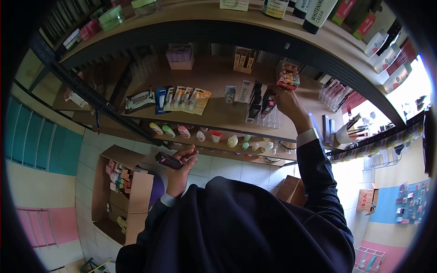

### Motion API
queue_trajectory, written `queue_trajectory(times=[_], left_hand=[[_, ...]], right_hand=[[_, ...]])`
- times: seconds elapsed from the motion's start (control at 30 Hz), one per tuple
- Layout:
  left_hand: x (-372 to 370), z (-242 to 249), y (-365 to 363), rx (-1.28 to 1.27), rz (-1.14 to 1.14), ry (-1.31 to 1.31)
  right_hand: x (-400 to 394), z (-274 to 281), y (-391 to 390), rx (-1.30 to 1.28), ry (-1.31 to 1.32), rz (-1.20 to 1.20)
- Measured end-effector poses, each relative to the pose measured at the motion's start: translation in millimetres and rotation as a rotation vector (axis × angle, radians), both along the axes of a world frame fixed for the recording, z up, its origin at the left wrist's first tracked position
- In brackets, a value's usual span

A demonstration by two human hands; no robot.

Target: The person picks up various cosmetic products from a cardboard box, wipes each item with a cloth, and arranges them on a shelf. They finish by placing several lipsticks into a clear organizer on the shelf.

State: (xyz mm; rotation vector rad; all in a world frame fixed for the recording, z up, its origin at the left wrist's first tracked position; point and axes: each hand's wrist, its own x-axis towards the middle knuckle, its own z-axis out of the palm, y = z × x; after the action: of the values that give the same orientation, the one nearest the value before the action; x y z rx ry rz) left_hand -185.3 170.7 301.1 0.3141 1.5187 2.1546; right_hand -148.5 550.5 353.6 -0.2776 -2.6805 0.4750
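Observation:
In my left hand (180,170) is a small black cosmetic box (167,160) with a pink edge, held low in front of the shelf. The fingers lie along its side, with the tips pointing right. My right hand (287,107) reaches onto the middle shelf, its fingers closed at the top of a small black box (267,103). That box stands in a clear organizer (268,120), beside a second dark row of boxes (255,98). The right fingertips are partly hidden by the hand.
Carded lip balms (186,99) lie on the middle shelf (214,84). A box of colourful small items (288,75) stands behind my right hand. Bottles (184,132) line the shelf below. A cardboard box (139,191) with products sits on the floor at left. Tubes (318,16) stand above.

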Motion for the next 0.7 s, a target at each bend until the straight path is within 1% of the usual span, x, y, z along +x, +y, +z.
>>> queue_trajectory(times=[0.03, 0.1, 0.13, 0.23, 0.3, 0.33, 0.4, 0.43, 0.47, 0.53, 0.57, 0.63, 0.7], left_hand=[[0, -1, -1, -0.006, -0.003, 0.000], [1, -1, -1, -0.008, -0.001, -0.002], [1, -1, -1, -0.009, -0.001, -0.002], [1, -3, -2, -0.003, 0.013, -0.006], [1, -3, -3, 0.000, 0.009, -0.001], [1, -3, -3, 0.001, 0.016, 0.004], [1, -3, -1, -0.003, 0.000, 0.011], [1, -3, 0, -0.011, -0.006, 0.017], [1, -2, 1, -0.010, -0.013, 0.021], [1, -1, 2, -0.014, -0.030, 0.009], [1, 1, 3, -0.015, -0.035, 0.012], [2, 3, 5, -0.015, -0.029, 0.008], [1, 1, 5, -0.015, -0.032, 0.010]], right_hand=[[0, -1, -1, -0.001, -0.001, 0.002], [2, 1, -3, 0.123, 0.104, 0.088], [3, 2, -5, 0.124, 0.104, 0.087], [12, 4, 0, 0.154, 0.128, -0.001], [20, -5, 16, 0.173, 0.214, -0.184], [22, -11, 19, 0.177, 0.215, -0.193], [26, -20, 18, 0.039, 0.124, -0.250], [25, -24, 13, 0.060, 0.159, -0.243], [24, -27, 9, -0.071, 0.135, -0.259], [18, -32, 3, -0.081, 0.216, -0.214], [16, -33, 4, -0.082, 0.219, -0.220], [10, -33, 9, -0.191, 0.221, -0.180], [5, -33, 13, -0.193, 0.215, -0.186]])
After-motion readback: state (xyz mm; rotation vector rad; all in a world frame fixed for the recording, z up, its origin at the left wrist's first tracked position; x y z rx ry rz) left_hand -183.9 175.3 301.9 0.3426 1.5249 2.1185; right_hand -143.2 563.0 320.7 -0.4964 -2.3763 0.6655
